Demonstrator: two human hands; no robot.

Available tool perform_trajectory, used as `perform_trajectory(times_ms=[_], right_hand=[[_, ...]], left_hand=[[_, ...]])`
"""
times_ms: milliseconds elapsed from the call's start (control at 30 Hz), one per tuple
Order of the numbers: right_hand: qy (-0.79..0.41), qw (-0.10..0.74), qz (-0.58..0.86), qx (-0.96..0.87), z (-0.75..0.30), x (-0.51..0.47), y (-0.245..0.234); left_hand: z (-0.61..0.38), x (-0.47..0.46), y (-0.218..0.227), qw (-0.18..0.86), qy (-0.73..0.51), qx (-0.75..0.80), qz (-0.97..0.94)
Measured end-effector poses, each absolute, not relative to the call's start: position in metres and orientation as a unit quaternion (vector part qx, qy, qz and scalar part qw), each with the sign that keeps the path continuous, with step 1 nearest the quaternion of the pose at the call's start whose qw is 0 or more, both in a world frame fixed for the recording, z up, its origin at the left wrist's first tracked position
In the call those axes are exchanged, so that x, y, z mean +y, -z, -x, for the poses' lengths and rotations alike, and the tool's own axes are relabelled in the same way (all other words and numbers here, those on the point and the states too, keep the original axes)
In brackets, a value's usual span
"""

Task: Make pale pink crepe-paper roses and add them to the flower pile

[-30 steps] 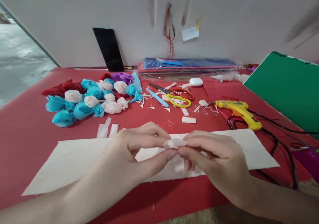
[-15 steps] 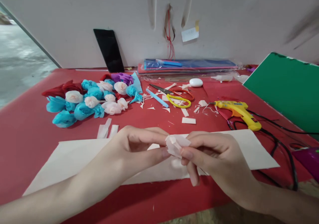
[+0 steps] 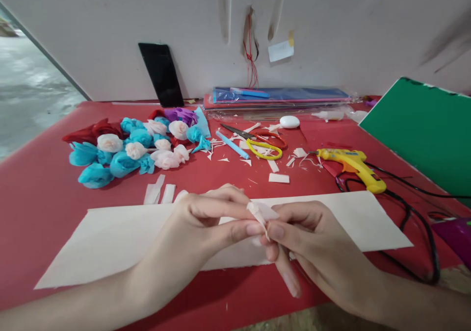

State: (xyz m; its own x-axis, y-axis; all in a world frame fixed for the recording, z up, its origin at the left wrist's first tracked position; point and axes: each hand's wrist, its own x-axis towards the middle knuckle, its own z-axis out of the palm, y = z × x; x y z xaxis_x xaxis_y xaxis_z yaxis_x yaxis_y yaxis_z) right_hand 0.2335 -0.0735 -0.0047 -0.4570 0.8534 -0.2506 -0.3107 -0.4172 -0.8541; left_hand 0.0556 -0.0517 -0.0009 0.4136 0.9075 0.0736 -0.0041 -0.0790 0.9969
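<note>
My left hand (image 3: 206,223) and my right hand (image 3: 312,247) meet above a cream paper sheet (image 3: 110,238) on the red table. Between their fingertips they pinch a small pale pink piece of crepe paper (image 3: 260,211), folded and partly rolled. Both thumbs and forefingers press on it. One finger of my right hand points down toward the table's front edge.
A pile of blue, white, red and purple paper flowers (image 3: 132,147) lies at the back left. Scissors (image 3: 263,142), a blue pen (image 3: 231,144), paper scraps and a yellow glue gun (image 3: 353,166) with black cable lie behind. A green board (image 3: 423,125) leans right; a phone (image 3: 161,73) leans on the wall.
The pink paper has been turned and rolled tighter between the fingertips. My right hand has rotated and dropped slightly, one finger now stretching downward.
</note>
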Motion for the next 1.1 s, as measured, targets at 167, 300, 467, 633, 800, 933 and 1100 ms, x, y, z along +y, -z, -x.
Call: perform_trajectory(times_ms=[167, 300, 467, 633, 800, 933, 1100], right_hand=[[-0.781, 0.377, 0.338, -0.365, -0.2324, -0.0758, 0.0055], [-0.786, 0.378, 0.341, -0.351, -0.2311, -0.0771, 0.0038], [-0.801, 0.381, 0.316, -0.336, -0.2310, -0.0781, 0.0033], [-0.802, 0.383, 0.286, -0.359, -0.2328, -0.0775, 0.0075], [-0.770, 0.384, 0.337, -0.382, -0.2318, -0.0785, 0.0078], [-0.742, 0.391, 0.367, -0.403, -0.2320, -0.0795, 0.0046], [-0.732, 0.390, 0.374, -0.415, -0.2332, -0.0792, 0.0016]], left_hand=[[-0.0597, -0.0566, 0.0064, 0.548, -0.447, 0.366, -0.605], [-0.0621, -0.0584, 0.0080, 0.547, -0.448, 0.359, -0.610], [-0.0614, -0.0586, 0.0077, 0.550, -0.442, 0.354, -0.614], [-0.0624, -0.0586, 0.0063, 0.560, -0.443, 0.348, -0.607], [-0.0642, -0.0589, 0.0052, 0.550, -0.469, 0.355, -0.593], [-0.0637, -0.0587, 0.0046, 0.553, -0.472, 0.349, -0.591], [-0.0627, -0.0587, 0.0069, 0.552, -0.464, 0.354, -0.596]])
